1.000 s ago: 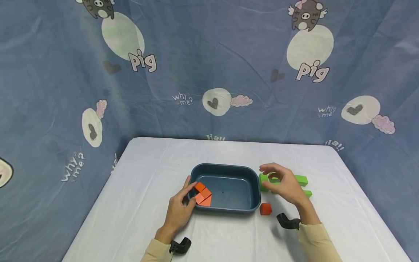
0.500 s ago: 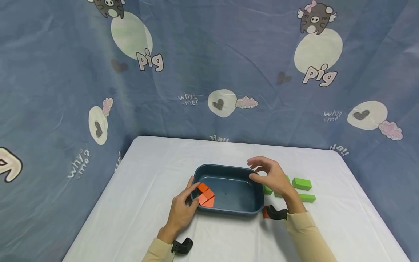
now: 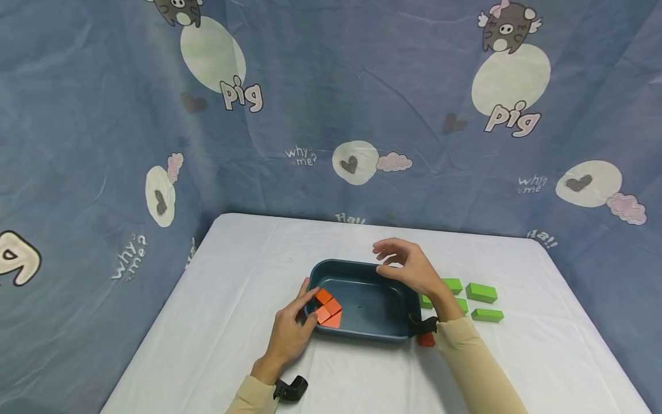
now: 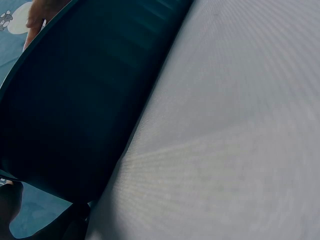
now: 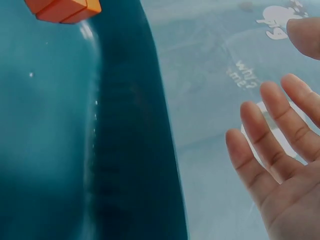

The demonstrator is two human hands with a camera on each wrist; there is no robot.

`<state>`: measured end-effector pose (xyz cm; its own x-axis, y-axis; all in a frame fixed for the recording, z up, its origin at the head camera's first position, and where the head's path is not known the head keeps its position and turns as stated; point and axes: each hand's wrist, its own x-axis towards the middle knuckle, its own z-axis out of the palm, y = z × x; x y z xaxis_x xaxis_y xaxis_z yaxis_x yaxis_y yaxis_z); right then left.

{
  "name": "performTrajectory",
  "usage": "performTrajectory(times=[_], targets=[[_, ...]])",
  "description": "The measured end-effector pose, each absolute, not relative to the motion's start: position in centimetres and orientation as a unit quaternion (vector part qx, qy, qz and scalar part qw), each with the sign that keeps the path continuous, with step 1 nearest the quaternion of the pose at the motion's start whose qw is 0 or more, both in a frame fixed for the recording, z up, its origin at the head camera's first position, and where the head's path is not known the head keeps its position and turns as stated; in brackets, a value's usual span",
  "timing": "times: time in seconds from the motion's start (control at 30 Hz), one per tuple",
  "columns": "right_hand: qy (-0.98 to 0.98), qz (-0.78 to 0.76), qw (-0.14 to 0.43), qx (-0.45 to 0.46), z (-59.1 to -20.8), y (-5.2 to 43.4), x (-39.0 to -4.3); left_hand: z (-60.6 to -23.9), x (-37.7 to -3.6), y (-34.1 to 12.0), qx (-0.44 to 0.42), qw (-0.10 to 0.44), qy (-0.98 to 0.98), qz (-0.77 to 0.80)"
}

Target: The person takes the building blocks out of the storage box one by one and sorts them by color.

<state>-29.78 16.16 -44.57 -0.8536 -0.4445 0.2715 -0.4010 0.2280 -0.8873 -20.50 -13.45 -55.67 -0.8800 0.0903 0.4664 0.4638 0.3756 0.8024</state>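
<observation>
A dark teal tray [image 3: 385, 332] stands mid-table; its inner wall [image 5: 130, 150] fills the right wrist view. Orange blocks [image 3: 328, 308] lie in its left end, and one orange block [image 5: 62, 7] shows at the top of the right wrist view. My left hand [image 3: 292, 329] holds the tray by its left rim, thumb and forefinger at the edge. My right hand [image 3: 408, 267] hovers over the tray's far right corner, fingers [image 5: 270, 150] spread and holding nothing. The left wrist view shows only the tray's outer wall [image 4: 85, 110] and the tablecloth.
Several green blocks [image 3: 481, 292] lie on the white tablecloth [image 3: 233, 299] right of the tray. A single orange block [image 3: 427, 340] sits by the tray's near right corner, partly hidden by my wrist. A blue printed curtain [image 3: 331, 115] closes off the back and sides.
My right hand has moved left and away from me, from above the green blocks to over the tray's far right corner. The left hand has stayed on the rim.
</observation>
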Motion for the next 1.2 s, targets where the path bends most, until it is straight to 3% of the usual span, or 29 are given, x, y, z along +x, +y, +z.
performTrajectory(times=[0.3,1.2], targets=[[0.782,-0.551,0.030,-0.290,-45.3,14.6,-31.1,-55.7,-20.5,-13.5,-0.168,0.174,-0.813,-0.530],[0.794,-0.440,0.181,-0.378,-49.1,7.7,-32.2,-56.0,-20.7,-13.6,-0.166,0.167,-0.825,-0.514]])
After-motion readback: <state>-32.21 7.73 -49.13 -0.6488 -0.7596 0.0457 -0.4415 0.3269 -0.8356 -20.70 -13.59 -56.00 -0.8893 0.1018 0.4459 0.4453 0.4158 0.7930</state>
